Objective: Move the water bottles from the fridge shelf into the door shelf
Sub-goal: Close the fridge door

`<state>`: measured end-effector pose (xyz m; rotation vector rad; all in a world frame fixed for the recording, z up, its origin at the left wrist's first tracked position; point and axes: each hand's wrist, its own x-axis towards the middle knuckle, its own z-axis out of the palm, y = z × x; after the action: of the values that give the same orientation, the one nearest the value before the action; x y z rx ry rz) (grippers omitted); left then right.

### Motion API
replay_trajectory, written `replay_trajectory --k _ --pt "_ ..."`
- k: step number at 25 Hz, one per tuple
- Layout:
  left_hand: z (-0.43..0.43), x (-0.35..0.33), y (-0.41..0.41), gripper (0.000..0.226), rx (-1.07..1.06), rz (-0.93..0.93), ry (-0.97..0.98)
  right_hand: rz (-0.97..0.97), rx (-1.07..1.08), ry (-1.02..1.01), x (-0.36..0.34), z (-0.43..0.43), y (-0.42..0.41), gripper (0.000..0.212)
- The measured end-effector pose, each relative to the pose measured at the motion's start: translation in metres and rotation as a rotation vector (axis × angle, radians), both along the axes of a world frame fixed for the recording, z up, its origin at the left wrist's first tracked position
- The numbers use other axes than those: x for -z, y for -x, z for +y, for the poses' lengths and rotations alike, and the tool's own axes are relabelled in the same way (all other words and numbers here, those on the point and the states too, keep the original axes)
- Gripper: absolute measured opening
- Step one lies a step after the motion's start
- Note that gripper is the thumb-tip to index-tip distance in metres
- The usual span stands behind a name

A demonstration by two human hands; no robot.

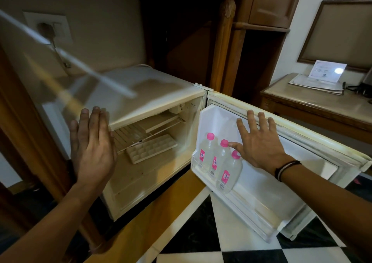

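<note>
1. Head view: I see a small white fridge (153,93) standing open, its door (302,152) swung wide to the right.
2. Three clear water bottles with pink caps stand in the door shelf (237,200), close together in a row: the first bottle (207,154), the middle bottle (219,160) and the nearest bottle (229,172). Each carries a pink label.
3. My right hand (259,141) is spread flat, fingers wide apart, in front of the inner door panel. It grips nothing; its thumb lies just beside the middle bottle's cap, and I cannot tell whether it touches.
4. My left hand (92,145) is flat with fingers straight and together, held before the fridge's left front edge, holding nothing.
5. Inside the fridge I see a white ice tray (151,149) lying on the floor of the compartment, below a wire rack (130,136).
6. A dark band (285,169) circles my right wrist.
</note>
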<state>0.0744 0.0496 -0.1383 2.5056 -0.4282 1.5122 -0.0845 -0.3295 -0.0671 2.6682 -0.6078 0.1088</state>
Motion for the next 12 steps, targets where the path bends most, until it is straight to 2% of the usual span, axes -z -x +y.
replay_trajectory --k 7,10,12 --pt "0.004 -0.005 0.005 0.061 -0.005 0.067 -0.081 0.205 -0.05 -0.015 -0.026 0.06 0.001 0.095" --pt "0.008 -0.01 0.008 0.061 0.017 0.076 -0.086 0.29 -0.112 -0.174 -0.048 0.083 -0.006 0.089" --pt "0.009 -0.012 0.011 0.06 0.049 0.1 -0.068 0.351 -0.18 -0.327 -0.069 0.091 -0.01 0.094"
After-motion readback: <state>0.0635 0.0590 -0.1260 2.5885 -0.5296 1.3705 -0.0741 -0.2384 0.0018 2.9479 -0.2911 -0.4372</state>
